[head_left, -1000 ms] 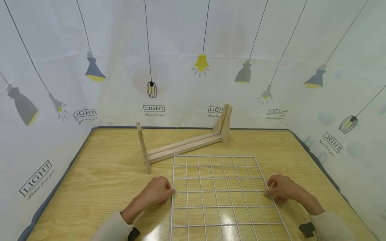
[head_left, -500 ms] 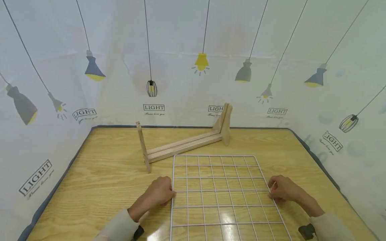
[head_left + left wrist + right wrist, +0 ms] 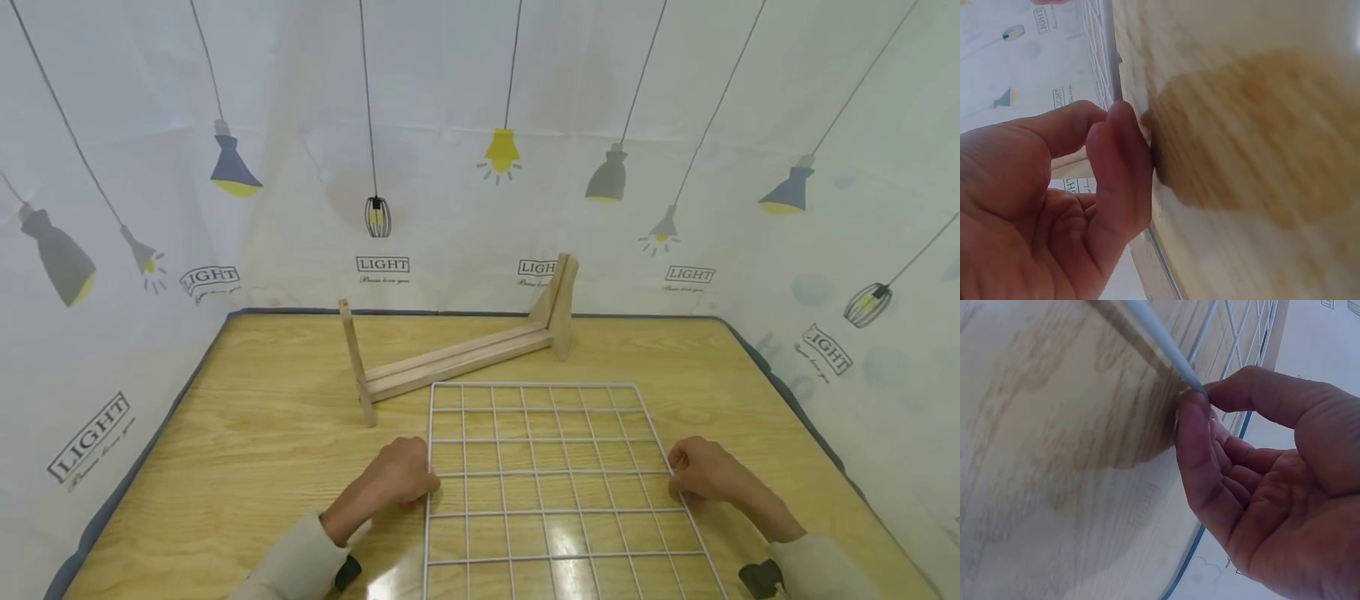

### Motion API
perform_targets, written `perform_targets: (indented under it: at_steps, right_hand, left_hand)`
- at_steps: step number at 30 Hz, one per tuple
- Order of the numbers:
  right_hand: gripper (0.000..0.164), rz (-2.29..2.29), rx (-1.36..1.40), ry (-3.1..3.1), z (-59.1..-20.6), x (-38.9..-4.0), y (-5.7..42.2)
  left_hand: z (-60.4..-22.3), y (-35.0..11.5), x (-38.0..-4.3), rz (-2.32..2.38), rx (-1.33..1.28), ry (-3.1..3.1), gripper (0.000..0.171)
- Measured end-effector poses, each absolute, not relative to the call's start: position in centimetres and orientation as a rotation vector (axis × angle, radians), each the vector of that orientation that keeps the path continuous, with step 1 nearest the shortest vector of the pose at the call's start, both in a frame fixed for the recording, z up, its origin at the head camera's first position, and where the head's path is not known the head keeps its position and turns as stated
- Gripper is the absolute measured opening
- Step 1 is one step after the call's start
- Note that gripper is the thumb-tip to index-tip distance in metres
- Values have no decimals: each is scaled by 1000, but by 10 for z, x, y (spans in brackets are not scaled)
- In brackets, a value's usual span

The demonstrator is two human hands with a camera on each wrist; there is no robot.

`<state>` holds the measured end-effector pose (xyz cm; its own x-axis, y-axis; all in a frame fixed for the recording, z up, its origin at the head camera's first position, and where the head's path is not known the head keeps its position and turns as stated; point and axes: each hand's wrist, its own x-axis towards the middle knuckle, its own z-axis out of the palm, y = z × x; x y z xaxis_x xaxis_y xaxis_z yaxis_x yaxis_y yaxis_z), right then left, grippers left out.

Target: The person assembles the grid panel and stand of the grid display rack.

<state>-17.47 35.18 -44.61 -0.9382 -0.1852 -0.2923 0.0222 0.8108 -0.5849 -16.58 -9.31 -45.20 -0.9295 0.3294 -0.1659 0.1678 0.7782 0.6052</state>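
A white wire grid panel (image 3: pixel 536 474) lies low over the table in front of me, its near end cut off by the bottom of the head view. My left hand (image 3: pixel 403 472) pinches its left edge rod between thumb and fingers. On the opposite edge, my right hand (image 3: pixel 703 471) does the same. In the right wrist view the thumb and curled index finger of the right hand (image 3: pixel 1260 444) meet on the white rod (image 3: pixel 1166 347). Close to the tabletop, the left hand's fingers (image 3: pixel 1124 169) bend round the edge in the left wrist view.
Beyond the panel stands a wooden frame (image 3: pixel 457 360) with a long grooved bar and an upright at each end. The wood-grain table (image 3: pixel 247 417) is bordered at the back and sides by a white sheet (image 3: pixel 442 275) printed with lamps.
The left hand's fingers have closed more tightly on the panel's left edge, and the right hand has shifted slightly outward. The panel and wooden frame keep their places.
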Motion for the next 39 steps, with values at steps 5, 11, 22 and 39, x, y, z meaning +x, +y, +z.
perform_targets:
  at_steps: [5,11,22,39]
  right_hand:
    - [15,-896,-154,2673,-445,-175,353]
    - [13,-1034,-106,2615,-439,-175,355]
    - [15,-1216,-119,2511,-429,-178,353]
    - [25,-1305,-128,2649,-420,-193,343]
  left_hand:
    - [-453,-94,-167,1004,400,2640,35]
    - [-452,-97,-170,1201,356,2523,18]
    - [-441,-100,-176,1425,256,2485,7]
    - [-423,-107,-194,1568,306,2490,16]
